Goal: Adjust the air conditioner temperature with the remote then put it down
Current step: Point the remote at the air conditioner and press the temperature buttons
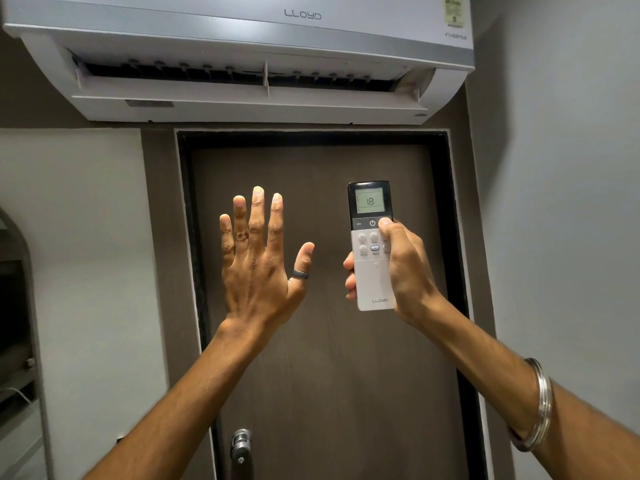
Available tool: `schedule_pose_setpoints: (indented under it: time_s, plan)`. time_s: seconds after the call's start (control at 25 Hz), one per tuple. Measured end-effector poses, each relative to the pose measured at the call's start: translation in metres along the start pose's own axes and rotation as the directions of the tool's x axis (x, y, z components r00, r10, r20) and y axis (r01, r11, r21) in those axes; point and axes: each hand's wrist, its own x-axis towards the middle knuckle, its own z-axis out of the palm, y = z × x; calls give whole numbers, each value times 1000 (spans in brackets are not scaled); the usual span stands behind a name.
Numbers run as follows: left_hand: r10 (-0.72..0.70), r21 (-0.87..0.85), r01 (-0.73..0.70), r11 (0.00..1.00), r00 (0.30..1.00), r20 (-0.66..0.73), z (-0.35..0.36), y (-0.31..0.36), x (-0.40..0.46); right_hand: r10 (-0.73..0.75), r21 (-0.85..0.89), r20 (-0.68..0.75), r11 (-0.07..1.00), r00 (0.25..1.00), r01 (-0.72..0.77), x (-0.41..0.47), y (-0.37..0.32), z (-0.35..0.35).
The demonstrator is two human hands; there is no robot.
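A white Lloyd air conditioner (242, 46) hangs on the wall at the top of the view, its flap open. My right hand (403, 268) holds a white and black remote (372, 282) upright and pointed toward the unit. The thumb rests on the top right button beside the power symbol. The remote's screen reads 18. My left hand (258, 261) is raised to the left of the remote, palm away from me, fingers spread, holding nothing. It wears rings on the thumb and one finger.
A dark brown door (329, 358) with a black frame fills the wall below the unit, with a metal handle (240, 445) near the bottom. An arched niche with shelves (14, 323) sits at the left edge. Grey walls flank the door.
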Motion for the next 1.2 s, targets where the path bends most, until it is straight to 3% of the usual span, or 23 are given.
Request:
schedule_pose_setpoints:
  time_s: [1.2]
  plan:
    - [12, -15, -12, 1000, 1000, -10, 11, 3, -4, 8, -5, 40, 1000, 999, -8, 4, 8, -3]
